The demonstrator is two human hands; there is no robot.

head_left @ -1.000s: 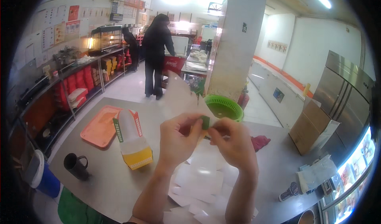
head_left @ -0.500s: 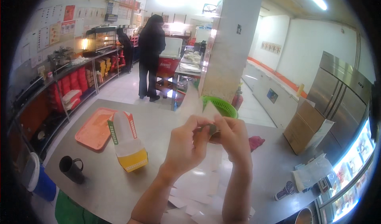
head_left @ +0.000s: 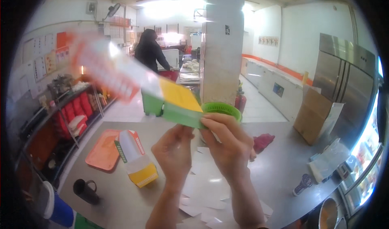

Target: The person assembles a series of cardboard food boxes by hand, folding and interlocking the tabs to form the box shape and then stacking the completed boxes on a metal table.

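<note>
A printed cardboard food box (head_left: 174, 99), white, yellow and green with a red patterned end, is held up in front of me and slants to the upper left; its far end is blurred. My right hand (head_left: 227, 144) grips its lower right corner, thumb and fingers closed on the green side. Just below the green edge, my left hand (head_left: 173, 150) is pinched against the box. A similar box (head_left: 137, 160) rests on the steel table (head_left: 267, 180) to the left. Beneath my hands lies a spread of flat white card pieces (head_left: 206, 180).
An orange tray (head_left: 103, 150) and a black mug (head_left: 86, 191) are on the table's left. A green basket (head_left: 221, 109) stands beyond, by the pillar (head_left: 221, 50). At right are a red cloth (head_left: 263, 143) and an open carton (head_left: 314, 117). A person in black (head_left: 149, 50) stands farther back.
The held box has swung up and left, so its printed side now shows. My hands have shifted their hold on it. The person in the back has turned and reaches an arm rightward.
</note>
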